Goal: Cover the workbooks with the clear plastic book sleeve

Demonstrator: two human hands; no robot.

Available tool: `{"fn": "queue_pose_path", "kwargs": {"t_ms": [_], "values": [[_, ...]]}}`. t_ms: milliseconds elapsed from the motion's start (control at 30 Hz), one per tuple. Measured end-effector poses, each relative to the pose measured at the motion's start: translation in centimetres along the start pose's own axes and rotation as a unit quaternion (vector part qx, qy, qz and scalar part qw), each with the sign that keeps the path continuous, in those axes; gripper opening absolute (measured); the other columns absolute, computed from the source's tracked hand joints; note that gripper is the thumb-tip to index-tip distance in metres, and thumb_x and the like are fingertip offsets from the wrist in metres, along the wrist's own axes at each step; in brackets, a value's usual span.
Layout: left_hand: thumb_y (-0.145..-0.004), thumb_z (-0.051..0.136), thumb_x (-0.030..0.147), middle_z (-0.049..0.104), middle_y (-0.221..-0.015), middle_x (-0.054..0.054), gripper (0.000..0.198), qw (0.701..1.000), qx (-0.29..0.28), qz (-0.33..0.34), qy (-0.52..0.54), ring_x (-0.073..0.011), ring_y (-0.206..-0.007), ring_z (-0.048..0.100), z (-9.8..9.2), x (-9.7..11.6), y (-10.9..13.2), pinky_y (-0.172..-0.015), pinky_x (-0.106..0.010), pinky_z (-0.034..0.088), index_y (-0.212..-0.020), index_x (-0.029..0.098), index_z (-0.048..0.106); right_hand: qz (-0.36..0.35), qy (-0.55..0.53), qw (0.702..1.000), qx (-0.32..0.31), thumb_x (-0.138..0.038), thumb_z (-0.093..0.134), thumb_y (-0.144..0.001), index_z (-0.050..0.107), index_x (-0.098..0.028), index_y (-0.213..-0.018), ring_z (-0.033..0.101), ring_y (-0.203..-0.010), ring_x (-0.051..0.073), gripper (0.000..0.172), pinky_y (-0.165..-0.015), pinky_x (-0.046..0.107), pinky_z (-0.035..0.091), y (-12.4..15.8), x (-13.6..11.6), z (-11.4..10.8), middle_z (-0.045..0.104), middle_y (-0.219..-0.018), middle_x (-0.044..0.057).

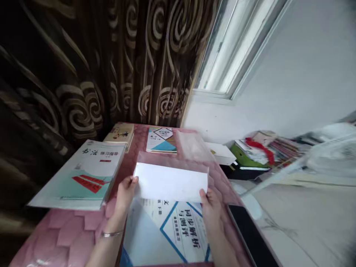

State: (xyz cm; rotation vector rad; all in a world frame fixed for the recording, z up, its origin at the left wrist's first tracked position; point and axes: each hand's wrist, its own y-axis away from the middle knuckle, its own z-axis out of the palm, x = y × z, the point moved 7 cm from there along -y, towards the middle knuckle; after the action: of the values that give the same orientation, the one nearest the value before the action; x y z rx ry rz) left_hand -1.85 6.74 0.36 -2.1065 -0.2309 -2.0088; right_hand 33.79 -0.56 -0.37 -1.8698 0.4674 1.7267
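Observation:
A blank white sheet (171, 181) spans the gap between my two hands, just above a blue-and-white workbook (155, 237) with Chinese lettering. My left hand (126, 193) pinches the sheet's left edge, thumb along the side. At the right edge, my right hand (211, 205) grips it with the thumb on top. Clear plastic film (172, 158) sticks out beyond the sheet's far edge. Whether the sheet is joined to the workbook, I cannot tell. The workbook lies on the pink table cover, its upper part hidden under the sheet.
A stack of calligraphy books (83, 174) lies left, with a tan book (121, 134) behind it. Farther back are a small blue-and-white book (161, 140) and a clear plastic sleeve (194, 145). A black phone (251, 235) rests at the right edge, near a white box (221, 153).

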Motion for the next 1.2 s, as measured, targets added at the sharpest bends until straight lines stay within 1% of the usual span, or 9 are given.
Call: {"fn": "queue_pose_path", "kwargs": {"t_ms": [200, 533, 700, 800, 867, 933, 1000, 1100, 1200], "values": [[-0.054, 0.076, 0.064, 0.059, -0.061, 0.0, 0.052, 0.992, -0.055, -0.06, 0.092, -0.0112, -0.057, 0.049, 0.3, -0.7, 0.1, -0.056, -0.022, 0.038, -0.064, 0.015, 0.063, 0.024, -0.007, 1.0, 0.01, -0.058, 0.071, -0.067, 0.064, -0.016, -0.083, 0.059, -0.067, 0.019, 0.046, -0.062, 0.031, 0.049, -0.4, 1.7, -0.3, 0.068, -0.075, 0.004], [-0.056, 0.078, 0.059, 0.055, -0.056, 0.003, 0.048, 0.994, -0.023, -0.045, 0.1, -0.0075, -0.052, 0.044, 0.4, 0.0, 0.6, -0.052, -0.019, 0.033, -0.06, 0.015, 0.06, -0.001, -0.075, 0.997, 0.018, -0.042, 0.076, -0.069, 0.066, -0.017, -0.1, 0.065, -0.082, 0.021, 0.041, -0.075, 0.034, 0.053, 0.1, 1.4, -0.2, 0.071, -0.093, 0.006], [-0.056, 0.079, 0.055, 0.064, -0.065, 0.0, 0.047, 0.984, -0.083, -0.085, 0.131, -0.0107, -0.056, 0.052, 0.5, -0.5, 0.5, -0.055, -0.021, 0.04, -0.073, 0.014, 0.066, -0.015, -0.042, 0.999, 0.011, -0.048, 0.075, -0.067, 0.065, -0.016, -0.1, 0.065, -0.086, 0.024, 0.047, -0.077, 0.038, 0.053, -0.5, 1.5, 0.2, 0.071, -0.095, 0.008], [-0.052, 0.082, 0.049, 0.065, -0.064, -0.001, 0.043, 0.976, -0.088, -0.109, 0.167, -0.0114, -0.055, 0.055, 0.3, -1.0, 0.4, -0.056, -0.023, 0.042, -0.069, 0.015, 0.064, -0.066, 0.036, 0.995, 0.064, -0.052, 0.073, -0.068, 0.063, -0.015, -0.105, 0.063, -0.09, 0.028, 0.054, -0.081, 0.046, 0.052, -1.0, 0.1, -0.4, 0.068, -0.097, 0.012], [-0.052, 0.082, 0.046, 0.063, -0.061, 0.001, 0.039, 0.975, -0.079, -0.112, 0.175, -0.0104, -0.053, 0.054, 0.3, -1.1, 0.3, -0.055, -0.022, 0.041, -0.065, 0.015, 0.061, -0.171, 0.151, 0.966, 0.123, -0.051, 0.07, -0.071, 0.063, -0.013, -0.105, 0.058, -0.1, 0.032, 0.052, -0.089, 0.052, 0.047, -0.3, -2.6, -0.6, 0.065, -0.1, 0.014], [-0.052, 0.082, 0.042, 0.061, -0.059, 0.002, 0.037, 0.977, -0.074, -0.109, 0.169, -0.0098, -0.052, 0.052, 0.4, -1.0, 0.4, -0.054, -0.022, 0.041, -0.064, 0.016, 0.058, -0.299, 0.254, 0.912, 0.117, -0.045, 0.064, -0.079, 0.064, -0.014, -0.102, 0.056, -0.104, 0.032, 0.038, -0.093, 0.052, 0.045, 1.8, -5.5, 1.1, 0.064, -0.1, 0.014], [-0.052, 0.081, 0.038, 0.061, -0.061, 0.003, 0.034, 0.979, -0.069, -0.105, 0.16, -0.0101, -0.052, 0.053, 0.5, -0.8, 0.5, -0.053, -0.021, 0.041, -0.066, 0.017, 0.057, -0.402, 0.301, 0.865, 0.007, -0.033, 0.053, -0.089, 0.066, -0.018, -0.102, 0.059, -0.099, 0.026, 0.023, -0.088, 0.045, 0.049, 4.9, -7.3, 4.6, 0.064, -0.099, 0.011], [-0.055, 0.077, 0.034, 0.063, -0.066, 0.003, 0.031, 0.984, -0.057, -0.074, 0.151, -0.0109, -0.058, 0.055, 0.6, 0.0, 0.6, -0.055, -0.021, 0.042, -0.071, 0.019, 0.056, -0.47, 0.341, 0.792, -0.19, -0.019, 0.044, -0.094, 0.064, -0.023, -0.115, 0.059, -0.107, 0.021, 0.029, -0.091, 0.037, 0.05, 10.3, -7.3, 10.8, 0.066, -0.113, 0.008], [-0.063, 0.071, 0.036, 0.063, -0.069, 0.002, 0.027, 0.988, -0.057, -0.037, 0.139, -0.0123, -0.063, 0.058, 0.8, 0.6, 0.7, -0.061, -0.022, 0.045, -0.078, 0.019, 0.057, -0.506, 0.378, 0.732, -0.255, -0.02, 0.045, -0.093, 0.055, -0.017, -0.131, 0.05, -0.125, 0.023, 0.039, -0.106, 0.042, 0.041, 13.8, -6.3, 15.1, 0.058, -0.134, 0.009]]}}
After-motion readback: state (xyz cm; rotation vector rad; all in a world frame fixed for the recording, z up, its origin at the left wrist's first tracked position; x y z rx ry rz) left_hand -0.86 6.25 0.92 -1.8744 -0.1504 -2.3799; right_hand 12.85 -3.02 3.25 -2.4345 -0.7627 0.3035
